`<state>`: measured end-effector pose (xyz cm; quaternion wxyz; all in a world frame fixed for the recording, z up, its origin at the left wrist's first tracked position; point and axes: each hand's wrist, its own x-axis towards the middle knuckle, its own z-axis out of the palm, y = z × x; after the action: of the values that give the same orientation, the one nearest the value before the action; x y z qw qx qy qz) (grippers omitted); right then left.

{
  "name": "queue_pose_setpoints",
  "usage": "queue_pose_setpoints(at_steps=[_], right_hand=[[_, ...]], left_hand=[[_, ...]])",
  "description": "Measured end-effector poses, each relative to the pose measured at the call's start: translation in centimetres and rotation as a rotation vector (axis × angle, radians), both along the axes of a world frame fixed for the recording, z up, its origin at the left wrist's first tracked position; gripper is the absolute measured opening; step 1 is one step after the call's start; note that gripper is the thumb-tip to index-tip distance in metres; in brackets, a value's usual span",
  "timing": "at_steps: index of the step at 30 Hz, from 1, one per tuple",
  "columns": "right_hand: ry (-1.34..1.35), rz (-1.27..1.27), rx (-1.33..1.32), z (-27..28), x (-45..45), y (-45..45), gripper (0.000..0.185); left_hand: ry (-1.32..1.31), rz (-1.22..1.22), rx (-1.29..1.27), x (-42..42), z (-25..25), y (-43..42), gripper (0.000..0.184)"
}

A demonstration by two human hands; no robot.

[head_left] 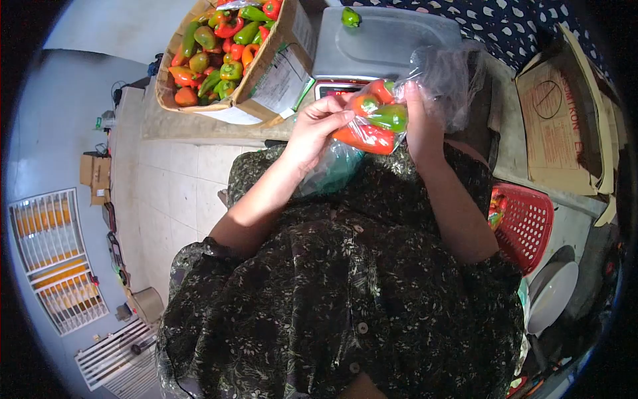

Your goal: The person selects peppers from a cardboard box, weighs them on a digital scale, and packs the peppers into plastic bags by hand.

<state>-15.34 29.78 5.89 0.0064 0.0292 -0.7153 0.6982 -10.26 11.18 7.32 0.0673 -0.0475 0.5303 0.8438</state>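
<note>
Between my two hands is a clear plastic bag (375, 118) with several red and green peppers inside. My left hand (319, 128) is closed on the bag's left side, its thumb pressed on the plastic by the peppers. At the right side my right hand (423, 123) grips the bag, with its loose upper part bunched around the fingers. Just behind the bag stands a scale with a grey tray (385, 46) and a partly covered display. A single green pepper (351, 18) lies on the tray's far edge.
At the back left a cardboard box (266, 100) is full of red and green peppers. An open flat carton (551, 126) stands at the right. Nearer are a red perforated basket (531, 229) with peppers and a white bowl (555, 297). Green plastic (335, 166) lies under my hands.
</note>
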Motion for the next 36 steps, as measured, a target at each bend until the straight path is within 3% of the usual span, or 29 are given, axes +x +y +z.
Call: queue_pose_setpoints(at_steps=[1, 3, 7, 9, 12, 13, 16, 17, 20, 22, 23, 26, 27, 31, 32, 36], right_hand=[[0.036, 0.041, 0.066, 0.5, 0.0, 0.1, 0.031], [0.029, 0.08, -0.06, -0.6, 0.0, -0.2, 0.032], [0.053, 0.02, -0.183, 0.1, 0.3, -1.4, 0.032], [0.03, 0.017, -0.233, -0.3, 0.1, -1.3, 0.032], [-0.12, 0.115, -0.321, 1.4, 0.7, -0.6, 0.033], [-0.189, 0.166, -0.353, 2.1, 0.9, -0.4, 0.033], [0.043, 0.288, 0.036, 0.9, -0.2, 0.5, 0.031], [0.075, 0.294, 0.032, 0.8, 0.0, 0.3, 0.029], [0.11, 0.375, 0.127, 1.5, 0.6, -0.3, 0.026], [0.044, 0.497, 0.334, 3.4, 0.4, 0.1, 0.025], [0.596, 0.392, 0.365, 1.3, 0.1, 0.0, 0.027], [0.81, 0.536, 0.403, 0.9, -1.1, 0.3, 0.029], [0.941, 0.482, 0.464, 1.1, -1.1, 0.1, 0.031], [0.377, 0.66, 0.279, -0.9, -0.3, 0.4, 0.024], [0.334, 0.653, 0.234, -0.8, 0.2, 0.2, 0.024], [0.207, 0.712, -0.048, -0.8, 1.6, -1.4, 0.021]], left_hand=[[0.032, 0.02, -0.056, 0.0, 0.0, 0.0, 0.012], [0.097, 0.061, -0.167, -0.1, -0.2, 0.0, 0.011], [0.169, 0.07, -0.162, -0.1, -0.3, -0.2, 0.013], [0.158, 0.037, -0.168, 0.0, -0.1, 0.3, 0.024], [0.183, -0.018, -0.437, 0.1, 0.0, 0.9, 0.044], [0.214, -0.071, -0.614, 0.0, -0.2, 0.5, 0.059], [0.48, -0.152, -0.943, -0.3, 1.2, 1.1, 0.067], [0.429, -0.224, -0.781, -0.3, 1.1, 1.6, 0.076], [0.464, -0.325, -0.913, -0.3, 2.1, 3.0, 0.069], [0.253, -0.368, -0.576, -0.8, 0.5, 2.8, 0.057], [0.148, -0.387, -0.406, -1.0, -0.2, 2.7, 0.051], [0.057, -0.443, -0.361, -0.5, -0.7, 3.2, 0.039], [-0.007, -0.469, -0.39, -0.6, -0.6, 3.2, 0.037], [0.014, -0.455, -0.73, -0.5, -3.6, 2.4, 0.036], [0.038, -0.437, -0.814, -0.3, -6.9, 1.7, 0.038], [0.349, -0.368, -0.989, -0.9, -9.4, 1.4, 0.047]])
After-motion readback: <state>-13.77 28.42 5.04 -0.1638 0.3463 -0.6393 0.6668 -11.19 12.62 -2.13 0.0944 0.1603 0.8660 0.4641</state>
